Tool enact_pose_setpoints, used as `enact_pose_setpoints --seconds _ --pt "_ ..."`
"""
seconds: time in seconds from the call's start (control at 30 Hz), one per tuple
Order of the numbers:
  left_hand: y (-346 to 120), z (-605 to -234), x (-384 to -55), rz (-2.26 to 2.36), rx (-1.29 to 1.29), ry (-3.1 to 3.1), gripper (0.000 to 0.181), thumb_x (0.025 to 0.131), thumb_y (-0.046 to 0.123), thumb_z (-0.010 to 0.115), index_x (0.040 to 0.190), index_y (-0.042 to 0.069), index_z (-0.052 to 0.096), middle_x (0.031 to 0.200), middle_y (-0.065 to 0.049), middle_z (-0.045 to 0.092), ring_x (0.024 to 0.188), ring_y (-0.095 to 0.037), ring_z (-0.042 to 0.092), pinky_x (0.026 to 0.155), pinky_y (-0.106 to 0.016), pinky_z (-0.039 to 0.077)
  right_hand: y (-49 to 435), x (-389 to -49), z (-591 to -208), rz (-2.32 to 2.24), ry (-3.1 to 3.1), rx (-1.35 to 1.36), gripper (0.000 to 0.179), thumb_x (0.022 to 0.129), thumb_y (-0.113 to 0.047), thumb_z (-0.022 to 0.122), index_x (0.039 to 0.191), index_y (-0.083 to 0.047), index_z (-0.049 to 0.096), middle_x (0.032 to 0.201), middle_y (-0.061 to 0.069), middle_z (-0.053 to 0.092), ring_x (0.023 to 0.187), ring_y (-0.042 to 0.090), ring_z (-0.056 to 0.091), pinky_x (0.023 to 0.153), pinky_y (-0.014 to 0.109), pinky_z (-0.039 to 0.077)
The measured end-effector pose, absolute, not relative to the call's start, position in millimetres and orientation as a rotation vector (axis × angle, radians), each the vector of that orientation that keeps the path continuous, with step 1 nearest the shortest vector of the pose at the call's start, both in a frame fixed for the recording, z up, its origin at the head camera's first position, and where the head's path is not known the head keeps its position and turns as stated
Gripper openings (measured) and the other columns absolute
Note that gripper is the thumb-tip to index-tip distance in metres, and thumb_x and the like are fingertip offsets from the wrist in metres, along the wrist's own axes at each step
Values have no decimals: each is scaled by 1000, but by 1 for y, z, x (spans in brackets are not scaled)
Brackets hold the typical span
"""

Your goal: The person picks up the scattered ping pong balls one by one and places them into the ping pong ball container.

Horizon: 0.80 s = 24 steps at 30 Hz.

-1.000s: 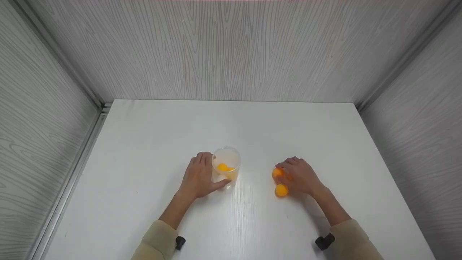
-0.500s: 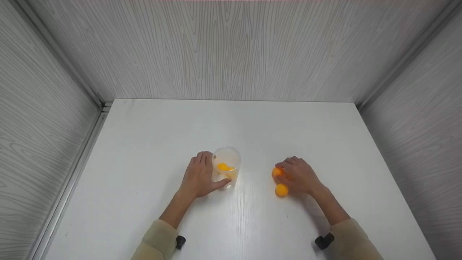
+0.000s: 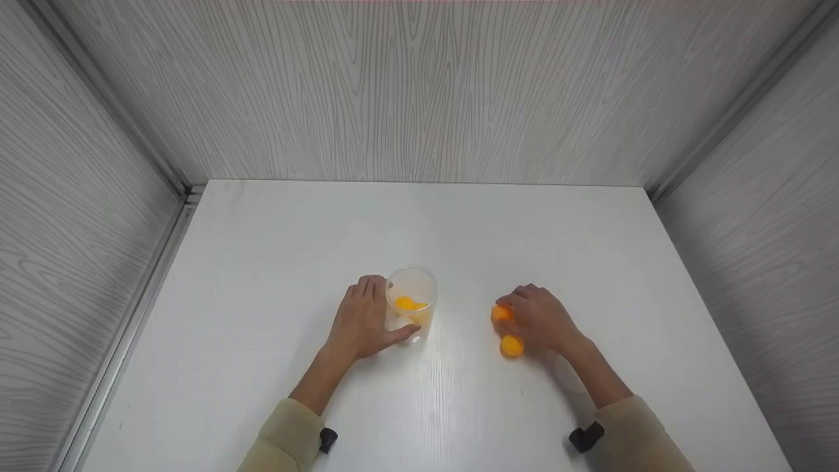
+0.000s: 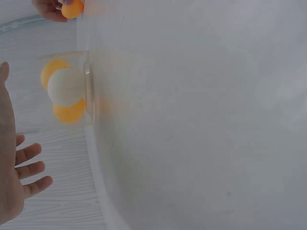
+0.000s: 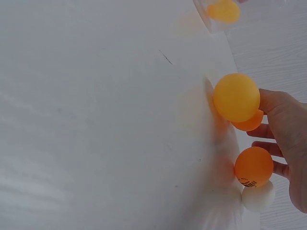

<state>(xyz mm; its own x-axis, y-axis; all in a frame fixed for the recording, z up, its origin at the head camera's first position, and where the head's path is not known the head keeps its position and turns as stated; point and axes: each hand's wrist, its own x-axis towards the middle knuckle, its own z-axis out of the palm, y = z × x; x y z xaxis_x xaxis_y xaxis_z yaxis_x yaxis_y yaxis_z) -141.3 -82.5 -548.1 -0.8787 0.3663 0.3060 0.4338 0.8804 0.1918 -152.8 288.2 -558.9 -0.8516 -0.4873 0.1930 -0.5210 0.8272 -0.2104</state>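
In the head view, my left hand holds a clear plastic cup, thumb across the near side and fingers along the left. White and yellow-orange ping-pong balls lie inside; the left wrist view shows a white ball between two yellow ones. My right hand pinches an orange ping-pong ball between thumb and fingers, low over the table. In the right wrist view, a yellow ball partly covers that ball. Beside the palm sit a printed orange ball and a white ball, both hidden from the head view.
A white table carries everything, with grey wood-grain panels at its back and sides. Small black devices are worn at both wrists, by the sleeves. The cup stands left of the loose balls, with tabletop between.
My right hand has shifted slightly left with the orange ball, and another orange ball once visible between its fingers is now covered. The left hand and cup stay put.
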Motion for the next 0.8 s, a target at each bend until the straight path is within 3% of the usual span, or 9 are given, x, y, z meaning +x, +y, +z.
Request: enact_pose_setpoints --seconds 0.47,0.8 --pt "-81 -549 -142 -379 -593 -2800 91 85 79 64 131 2 52 125 -16 62 119 -29 58 99 -42 54 292 -154 -562 521 -2781 846 27 94 -29 77 117 -14 77 103 2 75 94 22 64 87 40 57" --pt "-82 -549 -142 -370 -607 -2778 93 84 78 66 131 -1 52 126 -17 63 120 -31 60 101 -43 54 289 -152 -560 637 -2601 877 29 86 -27 85 110 -13 78 95 1 73 91 21 64 81 38 57"
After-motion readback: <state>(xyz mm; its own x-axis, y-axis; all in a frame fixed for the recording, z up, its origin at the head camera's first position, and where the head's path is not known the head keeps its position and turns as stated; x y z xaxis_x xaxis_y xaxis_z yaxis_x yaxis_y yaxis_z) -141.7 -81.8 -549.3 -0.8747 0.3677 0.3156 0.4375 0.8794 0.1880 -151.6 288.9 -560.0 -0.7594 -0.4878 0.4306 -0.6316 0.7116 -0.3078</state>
